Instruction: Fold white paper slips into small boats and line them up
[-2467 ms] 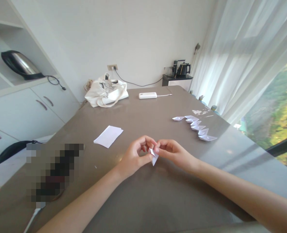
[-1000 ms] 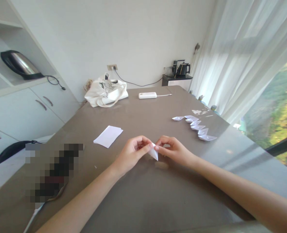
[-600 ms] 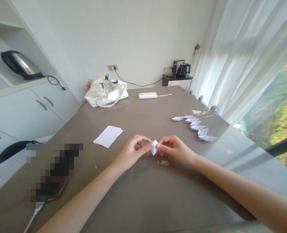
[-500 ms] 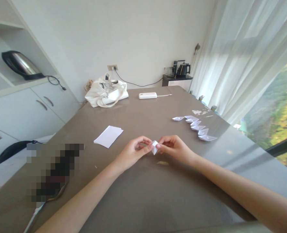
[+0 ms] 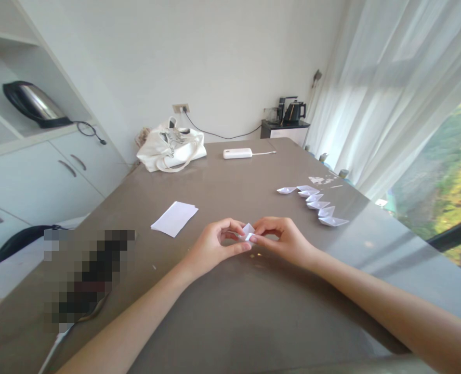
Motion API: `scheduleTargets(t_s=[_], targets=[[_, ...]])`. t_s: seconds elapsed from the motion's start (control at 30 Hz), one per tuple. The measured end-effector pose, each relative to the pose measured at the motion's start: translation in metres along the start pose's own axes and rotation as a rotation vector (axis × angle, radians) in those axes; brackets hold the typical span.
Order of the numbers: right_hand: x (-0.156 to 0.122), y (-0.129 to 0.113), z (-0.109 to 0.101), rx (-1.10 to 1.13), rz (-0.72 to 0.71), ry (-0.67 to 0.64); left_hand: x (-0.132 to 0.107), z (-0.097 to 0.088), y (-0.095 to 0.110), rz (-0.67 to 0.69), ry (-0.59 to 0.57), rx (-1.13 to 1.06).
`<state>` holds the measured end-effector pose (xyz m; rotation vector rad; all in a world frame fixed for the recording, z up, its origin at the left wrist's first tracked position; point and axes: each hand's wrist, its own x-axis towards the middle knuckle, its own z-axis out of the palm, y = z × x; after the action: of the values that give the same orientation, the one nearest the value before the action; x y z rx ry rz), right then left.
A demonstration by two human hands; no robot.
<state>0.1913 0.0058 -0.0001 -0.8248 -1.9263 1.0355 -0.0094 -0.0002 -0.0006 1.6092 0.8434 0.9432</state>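
Note:
Between my two hands is a small piece of folded white paper (image 5: 248, 230), raised a little over the table. My left hand (image 5: 221, 241) grips its left side, with the fingers behind and the thumb low in front. On the right side my right hand (image 5: 280, 236) pinches it between thumb and curled fingers. Part of the paper is hidden by the fingertips. Several folded paper boats (image 5: 315, 201) stand in a slanting row to the right. A small stack of white paper sheets (image 5: 174, 218) lies to the left of my hands.
At the back of the brown table (image 5: 230, 322) are a white bag (image 5: 171, 148) and a white power bank (image 5: 237, 153) with a short cable. Paper scraps (image 5: 320, 180) lie near the right edge. A blurred-out dark object (image 5: 92, 278) with a cable lies at the left.
The folded paper has changed from a closed diamond to a more spread shape with a raised point. My left thumb has moved down slightly; both hands stay in place.

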Motion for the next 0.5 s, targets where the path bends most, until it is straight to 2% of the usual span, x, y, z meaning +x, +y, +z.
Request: scheduleTargets(t_s=[0.23,0.5], targets=[[-0.001,0.001,0.0025,0.011,0.003,0.012,0.0002,0.0031,0.0028,0.021,0.053,-0.038],[-0.004,0.0004,0.0096,0.214,0.072,0.073,-0.0014,0.0086,0.0065,0.007,0.166,-0.003]])
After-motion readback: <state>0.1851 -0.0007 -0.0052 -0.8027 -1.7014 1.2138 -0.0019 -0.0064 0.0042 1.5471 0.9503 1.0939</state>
